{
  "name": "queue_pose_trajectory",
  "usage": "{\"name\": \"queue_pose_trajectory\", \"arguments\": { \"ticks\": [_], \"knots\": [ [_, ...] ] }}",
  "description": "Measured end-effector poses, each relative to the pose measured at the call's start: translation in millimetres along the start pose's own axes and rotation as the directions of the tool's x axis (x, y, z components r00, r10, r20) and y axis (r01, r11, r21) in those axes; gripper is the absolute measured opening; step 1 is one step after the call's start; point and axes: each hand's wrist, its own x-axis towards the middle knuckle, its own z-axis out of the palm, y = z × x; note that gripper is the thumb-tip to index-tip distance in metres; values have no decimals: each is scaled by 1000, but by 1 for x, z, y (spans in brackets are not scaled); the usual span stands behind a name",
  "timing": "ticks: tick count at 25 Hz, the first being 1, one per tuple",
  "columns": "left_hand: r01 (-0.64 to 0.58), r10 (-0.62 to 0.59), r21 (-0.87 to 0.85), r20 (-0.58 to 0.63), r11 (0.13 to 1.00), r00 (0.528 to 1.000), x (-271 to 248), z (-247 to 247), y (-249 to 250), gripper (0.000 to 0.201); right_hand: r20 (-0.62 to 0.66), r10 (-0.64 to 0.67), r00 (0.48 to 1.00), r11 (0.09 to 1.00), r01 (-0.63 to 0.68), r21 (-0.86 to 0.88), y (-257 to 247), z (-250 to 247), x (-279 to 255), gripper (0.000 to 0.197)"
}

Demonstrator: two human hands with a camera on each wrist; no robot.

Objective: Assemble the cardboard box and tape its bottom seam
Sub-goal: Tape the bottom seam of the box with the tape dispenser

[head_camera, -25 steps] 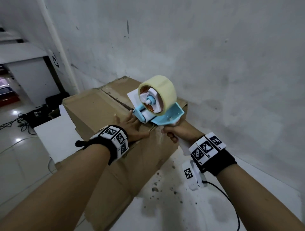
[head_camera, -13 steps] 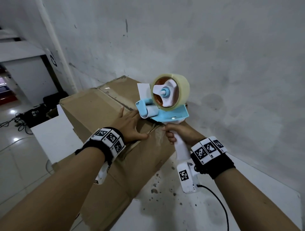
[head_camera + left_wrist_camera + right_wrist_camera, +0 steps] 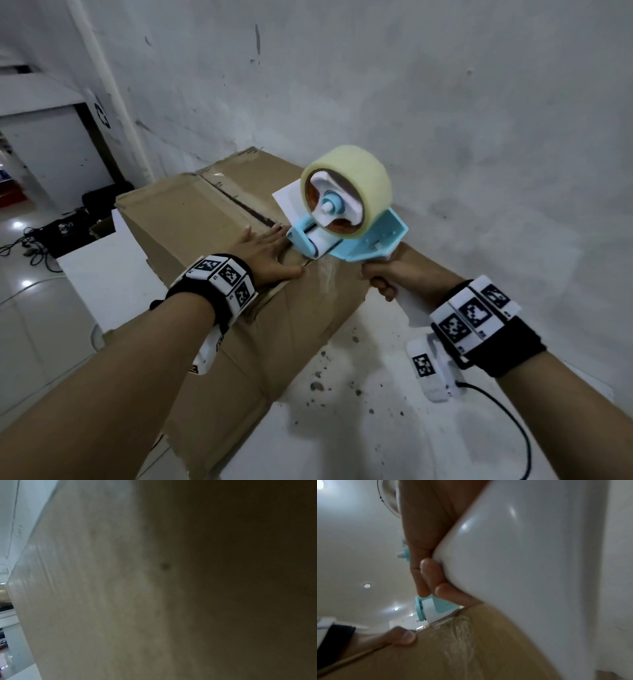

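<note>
A brown cardboard box (image 3: 191, 219) stands on the white table with its flaps closed and a dark seam (image 3: 239, 202) running along its top. My left hand (image 3: 265, 255) lies flat on the near end of the top, fingers straight beside the seam. My right hand (image 3: 394, 274) grips the white handle of a light blue tape dispenser (image 3: 346, 219) carrying a roll of clear tape. The dispenser's front roller sits at the box's near edge. A wrinkled strip of tape (image 3: 325, 274) runs down the box's front face. The left wrist view shows only cardboard (image 3: 120, 588). In the right wrist view fingers (image 3: 433, 574) wrap the handle (image 3: 530, 561).
A rough white wall (image 3: 445, 120) rises close behind and to the right of the box. The white tabletop (image 3: 376, 428) carries dark specks. A second white surface (image 3: 99, 263) sits left of the box. Cables and dark gear (image 3: 51, 229) lie on the floor far left.
The dispenser rose and tilted half a second ago, then came back down onto the box's near edge. A tape strip now shows on the front face. My left hand stayed flat.
</note>
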Motion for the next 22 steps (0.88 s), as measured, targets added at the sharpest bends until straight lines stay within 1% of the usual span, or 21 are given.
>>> {"name": "queue_pose_trajectory", "arguments": {
  "ticks": [2,4,6,8,12,14,16,17,18,20,22],
  "knots": [
    [3,-4,9,13,1000,1000,0,1,0,93,-7,14,1000,1000,-14,24,1,-15,-19,28],
    [8,-8,14,9,1000,1000,0,2,0,92,-16,34,999,999,-33,38,3,-32,-39,32],
    [7,-7,20,7,1000,1000,0,3,0,94,-27,55,998,997,-53,60,6,-46,-59,37],
    [3,-3,25,7,1000,1000,-1,3,2,96,-42,70,997,994,-66,84,11,-54,-69,37],
    [-20,19,19,22,1000,1000,-10,-3,13,91,-60,89,994,995,-86,50,28,-44,-70,35],
    [-83,78,120,44,989,996,-17,-9,30,78,-78,84,993,995,-80,57,35,-38,-67,35],
    [-136,137,221,12,966,991,-21,-9,56,63,-94,86,992,994,-80,71,41,-34,-63,35],
    [-141,150,242,-18,960,989,-22,-6,68,61,-96,93,991,994,-86,68,46,-32,-61,34],
    [-128,143,254,-39,959,989,-21,-2,78,63,-93,99,991,994,-93,65,50,-28,-60,34],
    [-90,107,266,-49,960,993,-17,6,84,73,-87,105,991,991,-98,87,60,-24,-58,33],
    [-76,99,262,-76,962,992,-11,11,81,76,-76,113,991,982,-99,162,68,-23,-58,31]
  ]
}}
